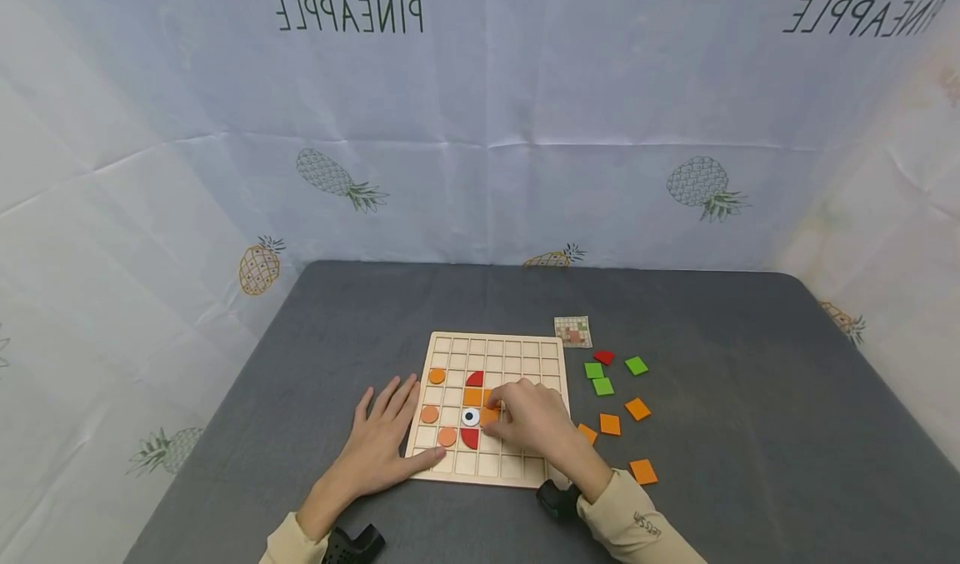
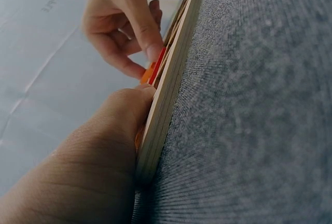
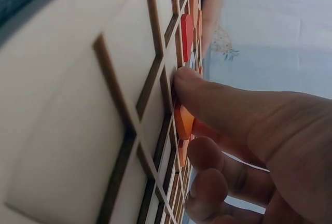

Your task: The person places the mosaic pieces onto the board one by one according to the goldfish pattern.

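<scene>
A wooden grid board (image 1: 512, 467) lies on the table. My left hand (image 1: 386, 435) rests at its left edge with fingers spread, the thumb over the near left corner. Above the middle of the board, my right hand (image 1: 534, 418) pinches an orange square tile (image 1: 489, 416) between thumb and index finger, low over the grid. Left of that tile sits a white disc (image 1: 470, 416) with a black dot. Red quarter-round tiles (image 1: 469, 439) sit in nearby cells, with another orange square (image 1: 472, 396) between them. Orange round pieces (image 1: 430, 414) lie in the left columns.
Right of the board lie loose green squares (image 1: 603, 386), a red piece (image 1: 603, 356) and several orange squares (image 1: 643, 471). A small printed pattern card (image 1: 573, 331) lies by the board's far right corner. A pineapple-print curtain (image 1: 487, 189) hangs behind the grey table (image 1: 712, 397).
</scene>
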`<state>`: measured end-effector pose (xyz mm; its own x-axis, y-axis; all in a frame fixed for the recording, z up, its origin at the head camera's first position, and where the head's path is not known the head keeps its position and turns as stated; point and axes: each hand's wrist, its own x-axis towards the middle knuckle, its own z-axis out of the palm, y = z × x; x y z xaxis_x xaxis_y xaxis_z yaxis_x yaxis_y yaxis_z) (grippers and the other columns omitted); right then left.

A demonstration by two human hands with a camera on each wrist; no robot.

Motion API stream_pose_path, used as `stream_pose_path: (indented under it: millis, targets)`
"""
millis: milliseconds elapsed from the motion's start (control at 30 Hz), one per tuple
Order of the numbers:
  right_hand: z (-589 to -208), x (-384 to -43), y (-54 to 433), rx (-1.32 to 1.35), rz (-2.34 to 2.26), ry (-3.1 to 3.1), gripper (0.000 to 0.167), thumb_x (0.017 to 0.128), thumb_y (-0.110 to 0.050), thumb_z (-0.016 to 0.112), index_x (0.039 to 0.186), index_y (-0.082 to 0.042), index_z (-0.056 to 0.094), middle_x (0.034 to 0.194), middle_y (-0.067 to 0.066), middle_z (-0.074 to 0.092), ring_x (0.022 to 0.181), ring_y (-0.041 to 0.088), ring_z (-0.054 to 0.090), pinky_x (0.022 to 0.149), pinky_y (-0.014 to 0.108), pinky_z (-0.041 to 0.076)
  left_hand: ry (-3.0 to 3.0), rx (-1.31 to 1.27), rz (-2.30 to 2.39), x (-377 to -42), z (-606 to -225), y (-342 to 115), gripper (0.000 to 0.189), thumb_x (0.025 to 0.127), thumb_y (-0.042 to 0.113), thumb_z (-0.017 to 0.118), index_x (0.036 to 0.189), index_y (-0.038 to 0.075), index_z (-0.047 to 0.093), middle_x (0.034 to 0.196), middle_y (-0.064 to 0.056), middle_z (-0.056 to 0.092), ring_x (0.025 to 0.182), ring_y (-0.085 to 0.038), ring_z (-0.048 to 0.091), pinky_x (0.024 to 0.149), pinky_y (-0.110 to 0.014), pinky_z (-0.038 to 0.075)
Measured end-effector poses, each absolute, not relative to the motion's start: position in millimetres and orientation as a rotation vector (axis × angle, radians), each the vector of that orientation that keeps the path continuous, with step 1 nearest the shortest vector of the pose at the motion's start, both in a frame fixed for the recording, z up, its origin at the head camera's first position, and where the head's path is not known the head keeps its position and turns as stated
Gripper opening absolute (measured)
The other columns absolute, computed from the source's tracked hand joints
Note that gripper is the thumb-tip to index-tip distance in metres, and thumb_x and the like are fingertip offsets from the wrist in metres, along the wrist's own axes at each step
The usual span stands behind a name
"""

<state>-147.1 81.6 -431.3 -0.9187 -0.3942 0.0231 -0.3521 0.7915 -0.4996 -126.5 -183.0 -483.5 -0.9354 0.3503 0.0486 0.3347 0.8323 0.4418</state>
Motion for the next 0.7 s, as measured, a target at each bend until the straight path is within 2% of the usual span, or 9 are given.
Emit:
stream_pose_path:
  millis: [200,333,467,600,700]
  targets:
    - [-430.2,-146.3,81.9,-0.611,-0.776,2.901,0.025,0.082,-0.018,0.096,0.102,-0.006,0.086,0.067,-0.005,0.064,0.055,0.007,0.045,0.05,0.024,0.031,2.966,0.545,0.701,-126.6,-483.0,-182.8,0.107,0.092,0.068,0.07,0.168,0.0,0.038,0.178,-0.019,0.033,0.166,-0.047,0.025,0.129,-0.077,0.009]
    - [-429.9,-145.6,81.4,-0.606,-0.763,2.916,0.024,0.081,-0.017,0.096,0.1,-0.006,0.086,0.085,0.003,0.08,0.058,0.008,0.047,0.051,0.024,0.035,2.969,0.547,0.695,-126.7,-483.1,-182.8,0.107,0.092,0.069,0.07,0.168,0.0,0.038,0.178,-0.019,0.033,0.166,-0.047,0.026,0.129,-0.077,0.009]
    - [-429.8,-145.3,80.9,-0.611,-0.764,2.923,0.021,0.082,-0.015,0.095,0.1,-0.006,0.088,0.102,0.008,0.086,0.06,0.008,0.051,0.051,0.024,0.038,2.984,0.555,0.689,-126.8,-483.5,-182.8,0.107,0.092,0.069,0.07,0.167,0.0,0.039,0.177,-0.019,0.034,0.166,-0.047,0.027,0.129,-0.077,0.01]
    - [-429.4,-144.3,80.5,-0.607,-0.764,2.919,0.02,0.083,-0.013,0.094,0.101,-0.006,0.088,0.103,0.008,0.086,0.057,0.007,0.048,0.05,0.023,0.036,2.99,0.558,0.696,-126.6,-483.3,-182.5,0.107,0.091,0.069,0.071,0.167,0.0,0.039,0.177,-0.02,0.035,0.165,-0.048,0.027,0.128,-0.078,0.011]
    - [-428.5,-143.5,79.9,-0.603,-0.747,2.926,0.022,0.083,-0.014,0.095,0.102,-0.006,0.088,0.096,0.006,0.085,0.054,0.006,0.045,0.049,0.022,0.033,2.992,0.565,0.707,-126.5,-483.7,-182.7,0.107,0.091,0.068,0.071,0.166,-0.001,0.04,0.176,-0.021,0.036,0.165,-0.049,0.028,0.128,-0.078,0.011]
